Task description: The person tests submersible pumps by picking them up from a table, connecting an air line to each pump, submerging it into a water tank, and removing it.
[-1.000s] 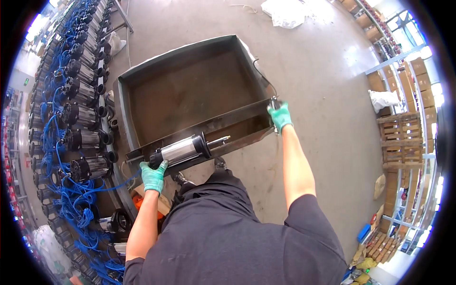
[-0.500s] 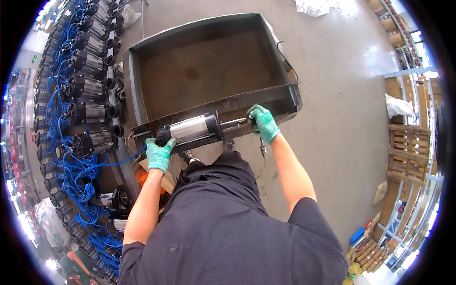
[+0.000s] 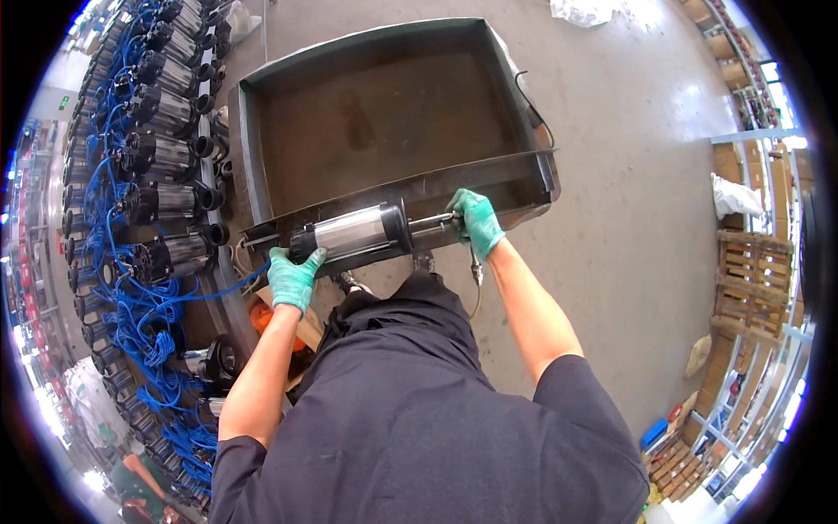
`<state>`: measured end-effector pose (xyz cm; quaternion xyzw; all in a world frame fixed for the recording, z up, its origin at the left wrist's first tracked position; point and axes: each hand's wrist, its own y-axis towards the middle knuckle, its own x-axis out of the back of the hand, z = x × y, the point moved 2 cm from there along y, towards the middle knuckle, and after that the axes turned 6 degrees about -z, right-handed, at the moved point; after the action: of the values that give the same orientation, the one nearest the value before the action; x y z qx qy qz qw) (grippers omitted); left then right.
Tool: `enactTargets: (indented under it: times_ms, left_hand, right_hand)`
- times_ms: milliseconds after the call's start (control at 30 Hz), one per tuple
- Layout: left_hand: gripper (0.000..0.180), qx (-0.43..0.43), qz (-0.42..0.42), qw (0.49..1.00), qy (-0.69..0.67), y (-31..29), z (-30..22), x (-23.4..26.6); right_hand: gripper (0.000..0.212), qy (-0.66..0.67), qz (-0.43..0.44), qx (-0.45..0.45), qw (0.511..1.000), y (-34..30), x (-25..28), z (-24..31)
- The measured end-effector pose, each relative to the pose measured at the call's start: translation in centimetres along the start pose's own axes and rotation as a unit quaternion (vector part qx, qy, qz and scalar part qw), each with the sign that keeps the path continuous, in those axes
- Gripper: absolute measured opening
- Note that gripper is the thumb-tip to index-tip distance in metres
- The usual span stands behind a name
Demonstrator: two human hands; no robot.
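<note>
A pump motor [image 3: 353,231] with a shiny steel barrel and black ends lies along the near ledge of a large metal tank. My left hand [image 3: 293,279], in a green glove, grips its left end, with the thumb over the black cap. From the right end, a bare metal shaft [image 3: 429,224] sticks out. At the shaft's tip my right hand [image 3: 477,222], also green-gloved, is closed around a hose-fed tool mostly hidden by the fingers. Below that hand hangs a metal hose fitting [image 3: 476,272] with a thin hose. A blue cable [image 3: 229,289] runs left near my left hand.
The tank [image 3: 250,144] has a brown-stained bottom and raised walls. Rows of similar motors [image 3: 164,155] and tangled blue cables [image 3: 144,336] stand at left. A wooden pallet [image 3: 752,284] and shelves are at right. Another person [image 3: 140,480] is at lower left.
My right hand has shifted slightly left, so the tool now meets the shaft's tip. The motor and my left hand stay nearly in place.
</note>
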<state>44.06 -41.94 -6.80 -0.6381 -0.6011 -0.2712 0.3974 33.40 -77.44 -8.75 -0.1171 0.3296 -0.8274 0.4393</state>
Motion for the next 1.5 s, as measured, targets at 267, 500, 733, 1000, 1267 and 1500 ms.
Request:
enactTargets:
  times_ms: [267, 500, 733, 1000, 1267, 1500]
  left_hand:
    - [0.070, 0.012, 0.007, 1.000, -0.007, -0.1, -0.4, 0.0]
    - [0.068, 0.008, 0.001, 0.997, -0.071, -0.6, -0.1, -0.7]
    - [0.068, -0.010, -0.004, 0.994, -0.109, 0.1, 1.3, -1.4]
    - [0.092, 0.024, 0.040, 0.998, -0.031, 0.0, 1.3, -1.5]
    - [0.047, -0.122, -0.045, 0.987, 0.093, 2.0, 2.8, 4.0]
    - [0.035, -0.072, -0.067, 0.994, 0.045, 11.5, 15.9, 4.5]
  right_hand:
    - [0.030, -0.007, 0.007, 0.002, 1.000, 0.2, 0.4, -0.5]
    - [0.018, -0.104, 0.078, 0.075, 0.989, 0.1, 4.7, 0.5]
    - [0.028, -0.541, -0.214, 0.147, 0.800, 3.2, 17.2, 6.5]
    - [0.033, -0.726, -0.177, 0.146, 0.649, 11.2, 20.1, 6.8]
    - [0.039, -0.565, -0.275, 0.254, 0.735, 6.1, 14.4, 8.5]
    - [0.032, -0.406, -0.052, 0.360, 0.838, -4.9, -10.6, 7.4]
